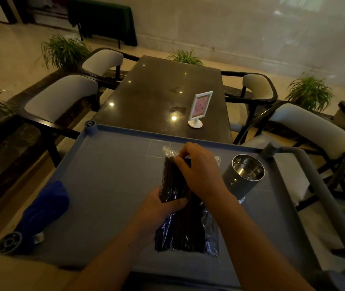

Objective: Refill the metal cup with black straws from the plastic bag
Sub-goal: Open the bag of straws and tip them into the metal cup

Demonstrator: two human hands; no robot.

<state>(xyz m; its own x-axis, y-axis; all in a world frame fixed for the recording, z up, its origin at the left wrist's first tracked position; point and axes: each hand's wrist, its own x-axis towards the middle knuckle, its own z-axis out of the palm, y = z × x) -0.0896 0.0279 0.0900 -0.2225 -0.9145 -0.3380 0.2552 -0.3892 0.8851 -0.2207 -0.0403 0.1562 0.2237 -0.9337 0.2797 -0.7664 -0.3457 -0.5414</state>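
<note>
Black straws (171, 177) in a clear, glinting plastic bag (209, 229). Shiny silver metal cup (244, 179) near the right edge of the grey-blue tray (108, 185). Deep blue cloth (46, 207) at its left edge. The white-framed sign card (201, 106) looks pinkish.

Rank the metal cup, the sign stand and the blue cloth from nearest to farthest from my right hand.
1. Cup, just right of the right hand, on the cart.
2. Sign stand, beyond, on the dark table.
3. Blue cloth, at the cart's left edge.

A restaurant or café dining area: a dark table (159, 95) with padded chairs (62, 97), a menu stand (200, 108), a grey service cart (108, 185) in the foreground.
</note>
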